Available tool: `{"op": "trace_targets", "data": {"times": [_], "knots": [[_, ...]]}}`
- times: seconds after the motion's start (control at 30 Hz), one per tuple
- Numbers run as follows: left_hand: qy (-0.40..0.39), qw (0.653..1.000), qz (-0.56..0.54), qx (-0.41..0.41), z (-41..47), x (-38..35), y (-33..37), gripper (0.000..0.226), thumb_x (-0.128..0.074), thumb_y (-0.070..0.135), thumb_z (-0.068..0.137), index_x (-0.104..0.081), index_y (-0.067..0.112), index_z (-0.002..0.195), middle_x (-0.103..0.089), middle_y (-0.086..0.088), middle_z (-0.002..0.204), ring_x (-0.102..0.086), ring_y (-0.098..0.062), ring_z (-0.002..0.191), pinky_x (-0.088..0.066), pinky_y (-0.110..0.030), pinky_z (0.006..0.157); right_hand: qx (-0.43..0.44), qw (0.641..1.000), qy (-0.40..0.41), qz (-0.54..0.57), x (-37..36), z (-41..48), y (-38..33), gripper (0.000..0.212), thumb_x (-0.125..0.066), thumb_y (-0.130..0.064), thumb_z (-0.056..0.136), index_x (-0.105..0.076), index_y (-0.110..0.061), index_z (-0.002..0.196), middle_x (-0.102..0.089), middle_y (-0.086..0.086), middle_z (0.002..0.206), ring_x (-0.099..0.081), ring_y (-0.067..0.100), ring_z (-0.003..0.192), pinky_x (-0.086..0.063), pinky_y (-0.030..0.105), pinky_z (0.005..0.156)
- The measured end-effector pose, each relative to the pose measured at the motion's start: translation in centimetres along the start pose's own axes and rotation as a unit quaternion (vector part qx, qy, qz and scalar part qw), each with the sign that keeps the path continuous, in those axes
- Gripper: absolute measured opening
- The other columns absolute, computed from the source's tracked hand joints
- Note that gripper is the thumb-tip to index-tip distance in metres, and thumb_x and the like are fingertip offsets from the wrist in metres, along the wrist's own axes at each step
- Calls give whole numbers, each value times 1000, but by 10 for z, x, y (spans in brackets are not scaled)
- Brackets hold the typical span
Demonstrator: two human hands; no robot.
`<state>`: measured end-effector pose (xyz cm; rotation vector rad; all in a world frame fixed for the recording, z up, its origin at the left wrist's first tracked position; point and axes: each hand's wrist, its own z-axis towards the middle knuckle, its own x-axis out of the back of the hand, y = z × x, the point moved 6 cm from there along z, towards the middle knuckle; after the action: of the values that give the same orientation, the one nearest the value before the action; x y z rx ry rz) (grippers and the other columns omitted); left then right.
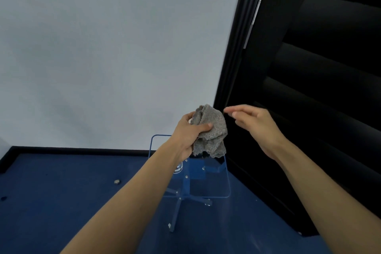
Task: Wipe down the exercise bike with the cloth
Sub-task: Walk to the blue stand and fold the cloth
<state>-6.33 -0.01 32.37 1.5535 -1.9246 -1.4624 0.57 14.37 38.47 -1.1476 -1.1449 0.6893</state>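
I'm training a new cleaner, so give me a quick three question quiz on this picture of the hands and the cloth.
1. True or false: the right hand grips the grey cloth.
2. Which hand holds the cloth?
3. What stands below the hands: A) clear table B) bucket C) wooden stool?

Key: 1. False, it is open beside the cloth. 2. The left hand. 3. A.

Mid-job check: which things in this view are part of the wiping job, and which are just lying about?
Part of the job:
- crumpled grey terry cloth, gripped in the left hand
- right hand, open, beside the cloth, not touching it

Just lying about:
- clear acrylic side table with blue edges
- small silvery object on the blue carpet
- black louvred shutter

No exercise bike is in view.
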Motion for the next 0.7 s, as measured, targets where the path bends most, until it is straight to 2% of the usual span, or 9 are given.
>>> {"op": "trace_targets", "data": {"times": [0.07, 0.17, 0.23, 0.37, 0.5, 0.6, 0.63, 0.7], "knots": [[-11, 1000, 3, -9, 1, -2, -2, 67, -70, -2, 77, -38, 18, 132, -61, -16, 114, -65, -32, 95, -57, -47, 71, -31, 999, 26, -35, 3, 6, 6, 21, -52, -33, 92, -66, -26, 105, -64, -12, 109, -55, 4, 108, -42, 28, 94], [-32, 999, 6, -32, 4, -6, -2, 71, -70, -4, 76, -37, 20, 134, -62, -16, 115, -66, -32, 97, -57, -49, 75, -126, 990, -45, -34, -13, 10, 24, 40, -50, -48, 88, -63, -18, 111, -67, -4, 109, -61, 11, 102, -47, 33, 90], [-28, 998, 18, -52, 7, -4, -1, 76, -70, -5, 77, -33, 22, 137, -62, -15, 116, -66, -30, 98, -56, -48, 79, -147, 987, -65, 18, -23, 9, 28, 34, -55, -40, 89, -64, -12, 105, -71, 3, 100, -67, 15, 91, -53, 35, 82], [-8, 995, 56, -84, 16, 7, -2, 84, -68, -5, 78, -23, 26, 142, -60, -11, 120, -63, -27, 102, -53, -49, 86, -114, 990, -31, 76, -30, 14, 33, 16, -61, -14, 88, -64, -3, 99, -71, 10, 94, -70, 17, 82, -58, 29, 68], [-15, 992, 94, -87, 30, 22, -10, 82, -69, 10, 82, -18, 30, 144, -51, -4, 133, -57, -20, 113, -49, -46, 95, -107, 992, -5, 64, -34, 19, 49, 14, -64, -11, 85, -65, -5, 98, -69, 10, 87, -70, 16, 76, -58, 27, 61], [12, 976, 188, -109, 46, 39, -21, 78, -66, 26, 85, -16, 28, 145, -39, -2, 143, -46, -17, 123, -44, -33, 98, -119, 993, 10, 23, -39, 25, 74, 10, -66, -14, 84, -67, -12, 93, -69, 8, 82, -70, 18, 74, -59, 35, 65], [23, 966, 228, -119, 51, 46, -25, 75, -64, 30, 86, -17, 28, 145, -36, 0, 146, -47, -12, 121, -44, -25, 93, -127, 992, 16, 5, -41, 28, 86, 9, -67, -15, 83, -68, -14, 92, -69, 7, 82, -69, 19, 75, -59, 39, 68], [47, 936, 322, -132, 62, 64, -36, 68, -59, 35, 89, -20, 29, 145, -32, 5, 148, -52, 4, 105, -43, -7, 80, -150, 988, 22, -21, -47, 33, 116, 6, -67, -16, 83, -68, -16, 89, -69, 6, 81, -68, 21, 77, -57, 43, 73]]}}
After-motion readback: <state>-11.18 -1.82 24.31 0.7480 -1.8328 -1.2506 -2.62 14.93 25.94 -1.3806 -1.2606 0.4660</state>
